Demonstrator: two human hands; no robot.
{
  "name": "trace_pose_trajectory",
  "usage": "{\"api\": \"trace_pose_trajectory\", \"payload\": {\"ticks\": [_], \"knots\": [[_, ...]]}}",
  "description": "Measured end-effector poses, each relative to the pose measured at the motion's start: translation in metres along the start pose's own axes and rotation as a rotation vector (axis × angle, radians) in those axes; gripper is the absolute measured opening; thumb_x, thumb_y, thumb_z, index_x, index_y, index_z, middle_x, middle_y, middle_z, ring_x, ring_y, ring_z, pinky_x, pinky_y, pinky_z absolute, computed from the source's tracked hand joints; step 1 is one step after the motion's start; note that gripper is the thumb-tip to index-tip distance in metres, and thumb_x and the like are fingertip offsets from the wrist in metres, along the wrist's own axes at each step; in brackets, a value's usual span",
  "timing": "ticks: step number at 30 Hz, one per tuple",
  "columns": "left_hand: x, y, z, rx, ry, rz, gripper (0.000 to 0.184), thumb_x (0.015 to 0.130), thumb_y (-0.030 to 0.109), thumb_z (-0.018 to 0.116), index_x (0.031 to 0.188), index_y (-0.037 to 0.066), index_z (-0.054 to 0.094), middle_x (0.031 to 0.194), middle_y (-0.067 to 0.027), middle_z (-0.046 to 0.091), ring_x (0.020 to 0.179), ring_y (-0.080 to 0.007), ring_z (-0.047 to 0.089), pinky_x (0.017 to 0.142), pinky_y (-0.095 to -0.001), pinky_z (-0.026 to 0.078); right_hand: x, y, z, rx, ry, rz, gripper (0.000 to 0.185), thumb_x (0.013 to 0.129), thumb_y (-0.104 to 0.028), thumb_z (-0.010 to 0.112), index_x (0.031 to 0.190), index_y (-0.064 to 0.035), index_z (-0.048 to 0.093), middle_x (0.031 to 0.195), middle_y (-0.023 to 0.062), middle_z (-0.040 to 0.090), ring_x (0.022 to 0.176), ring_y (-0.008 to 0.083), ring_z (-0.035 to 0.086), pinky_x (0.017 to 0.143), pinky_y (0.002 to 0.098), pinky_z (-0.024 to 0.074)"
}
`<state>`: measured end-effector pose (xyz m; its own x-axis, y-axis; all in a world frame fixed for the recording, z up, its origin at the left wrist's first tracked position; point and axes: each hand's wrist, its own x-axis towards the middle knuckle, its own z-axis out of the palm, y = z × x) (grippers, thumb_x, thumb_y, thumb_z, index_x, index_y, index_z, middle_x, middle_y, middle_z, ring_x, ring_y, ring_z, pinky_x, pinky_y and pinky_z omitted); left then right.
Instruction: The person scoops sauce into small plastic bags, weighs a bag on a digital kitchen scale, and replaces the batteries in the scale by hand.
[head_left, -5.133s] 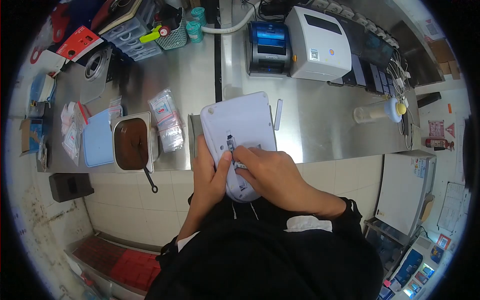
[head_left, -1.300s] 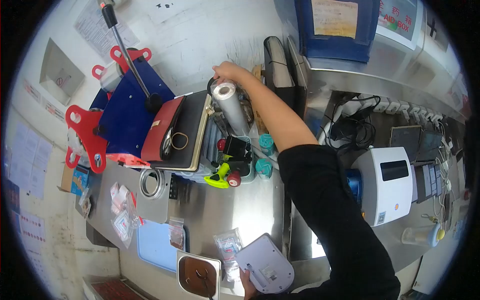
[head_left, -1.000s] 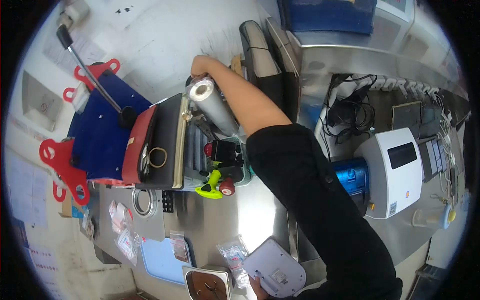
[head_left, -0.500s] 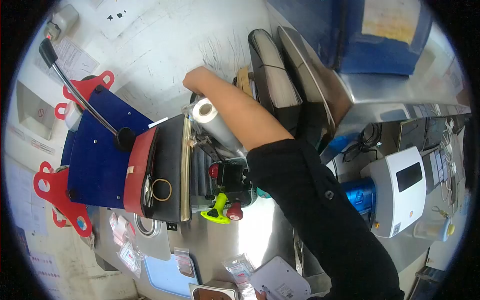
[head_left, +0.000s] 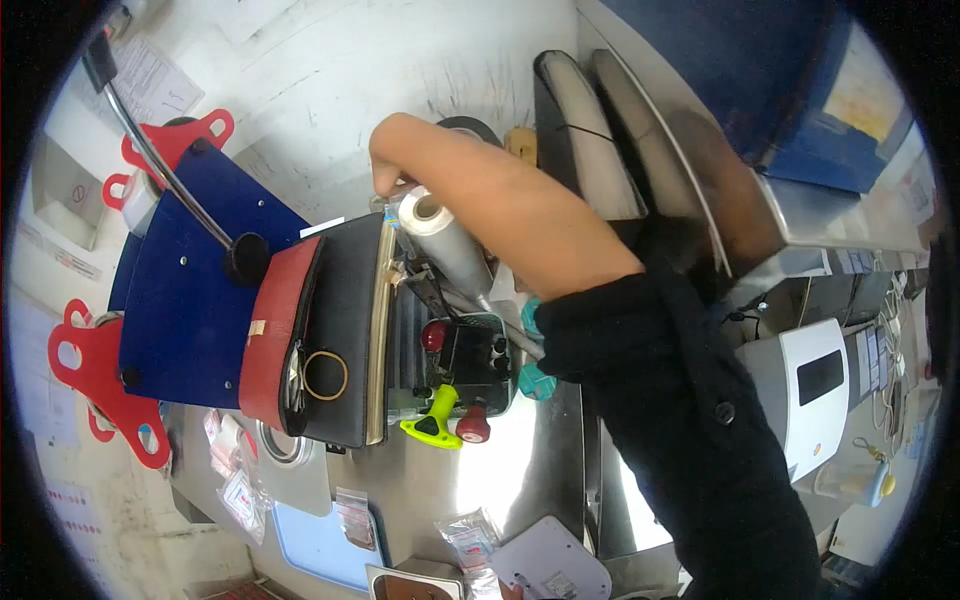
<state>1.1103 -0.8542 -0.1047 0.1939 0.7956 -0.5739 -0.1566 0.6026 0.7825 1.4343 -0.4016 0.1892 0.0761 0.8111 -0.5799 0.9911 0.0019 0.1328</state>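
Observation:
My right hand [head_left: 396,158] reaches over the top of a roll of clear plastic film [head_left: 455,250], near the wall. Its fingers bend down behind the roll and are hidden, so I cannot see what they touch. A basket [head_left: 508,400] below the forearm holds a yellow-green handled tool [head_left: 435,420], a red-knobbed item [head_left: 473,426] and other small things. At the bottom edge, only a fingertip of my left hand [head_left: 511,593] shows, against the edge of a flat, pale lilac plastic device [head_left: 552,562] with a label on it.
Black and red folders [head_left: 340,350] with a rubber band stand left of the basket, beside a blue panel press [head_left: 205,290] with a long lever. Thick black binders [head_left: 590,140] and a metal shelf [head_left: 830,205] rise at right. A white printer [head_left: 800,390] stands beyond my sleeve.
The view has shifted a little, and the shelf and binders now sit farther right. My right hand has dropped slightly closer behind the film roll. Teal items now show beside the basket.

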Motion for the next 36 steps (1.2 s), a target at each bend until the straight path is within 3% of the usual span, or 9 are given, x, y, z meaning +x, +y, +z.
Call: {"api": "trace_pose_trajectory", "payload": {"ticks": [3,6,11,16,17,21,23,26,36], "knots": [[0.004,-0.001,-0.002,-0.006,0.014,-0.003,0.057,0.088,0.025,0.044,0.134,0.001,0.021,0.123,-0.0164,0.041,0.11,-0.0274,0.046,0.092,-0.0394,0.04,-0.005,-0.003,0.0,0.152,-0.096,-0.076,0.027,0.073,-0.022,0.056,0.097,-0.012,0.065,0.102,0.0104,0.061,0.096,0.0241,0.057,0.083,0.0364,0.0416],[0.009,-0.004,-0.004,-0.015,0.032,-0.011,0.057,0.088,0.025,0.044,0.134,0.001,0.021,0.123,-0.0165,0.041,0.11,-0.0274,0.046,0.092,-0.0393,0.039,0.03,0.005,0.0,-0.123,-0.222,-0.162,0.025,0.074,-0.022,0.058,0.091,-0.0058,0.065,0.091,0.0121,0.063,0.077,0.0232,0.058,0.072,0.0389,0.0439],[0.011,-0.008,-0.009,-0.032,0.057,-0.042,0.057,0.088,0.025,0.044,0.134,0.001,0.021,0.124,-0.0165,0.041,0.111,-0.0274,0.046,0.093,-0.0392,0.039,0.073,0.029,0.025,-0.035,-0.289,-0.107,0.034,0.075,-0.033,0.062,0.093,-0.0032,0.065,0.088,0.011,0.063,0.073,0.0194,0.058,0.068,0.0358,0.0447],[0.015,-0.01,-0.011,-0.04,0.07,-0.065,0.057,0.088,0.025,0.044,0.134,0.001,0.021,0.124,-0.0166,0.04,0.111,-0.0274,0.045,0.093,-0.0391,0.039,0.151,0.058,0.048,0.3,-0.47,-0.031,0.015,0.07,-0.018,0.053,0.061,-0.0077,0.058,0.058,0.009,0.055,0.047,0.0173,0.05,0.05,0.0338,0.0406],[0.014,-0.01,-0.012,-0.039,0.071,-0.07,0.057,0.088,0.025,0.044,0.134,0.0,0.021,0.124,-0.0166,0.04,0.111,-0.0274,0.045,0.093,-0.0391,0.039,0.042,0.017,0.032,0.46,-0.317,-0.083,0.012,0.064,-0.013,0.049,0.053,-0.0124,0.052,0.05,0.0067,0.049,0.039,0.0162,0.045,0.045,0.0326,0.0367],[0.017,-0.011,-0.013,-0.039,0.074,-0.074,0.057,0.088,0.025,0.044,0.134,0.0,0.021,0.124,-0.0166,0.04,0.111,-0.0274,0.045,0.093,-0.0391,0.039,0.074,0.031,0.035,0.463,-0.411,-0.182,0.012,0.066,-0.013,0.05,0.057,-0.0095,0.057,0.055,0.008,0.053,0.044,0.0166,0.049,0.048,0.0336,0.0392],[0.016,-0.011,-0.014,-0.039,0.075,-0.08,0.057,0.088,0.025,0.044,0.134,0.0,0.021,0.124,-0.0166,0.04,0.111,-0.0274,0.045,0.093,-0.039,0.039,0.15,0.054,0.047,0.076,-0.374,-0.241,0.014,0.069,-0.016,0.052,0.066,-0.0052,0.062,0.062,0.0095,0.058,0.051,0.0175,0.053,0.051,0.0343,0.0423],[0.018,-0.011,-0.015,-0.035,0.077,-0.085,0.057,0.088,0.025,0.044,0.134,0.0,0.021,0.125,-0.0166,0.04,0.111,-0.0274,0.045,0.093,-0.039,0.039,0.121,0.036,0.045,0.328,-0.46,-0.11,0.022,0.071,-0.02,0.057,0.079,-0.0002,0.063,0.071,0.0105,0.062,0.059,0.0184,0.056,0.056,0.0352,0.0448],[0.021,-0.012,-0.022,-0.023,0.07,-0.097,0.057,0.089,0.025,0.045,0.134,0.0,0.02,0.125,-0.0167,0.039,0.112,-0.0274,0.044,0.094,-0.0388,0.038,0.144,0.039,0.042,0.211,-0.527,-0.239,0.029,0.075,-0.025,0.061,0.092,-0.0019,0.063,0.092,0.0092,0.063,0.073,0.0185,0.058,0.069,0.0388,0.045]]}}
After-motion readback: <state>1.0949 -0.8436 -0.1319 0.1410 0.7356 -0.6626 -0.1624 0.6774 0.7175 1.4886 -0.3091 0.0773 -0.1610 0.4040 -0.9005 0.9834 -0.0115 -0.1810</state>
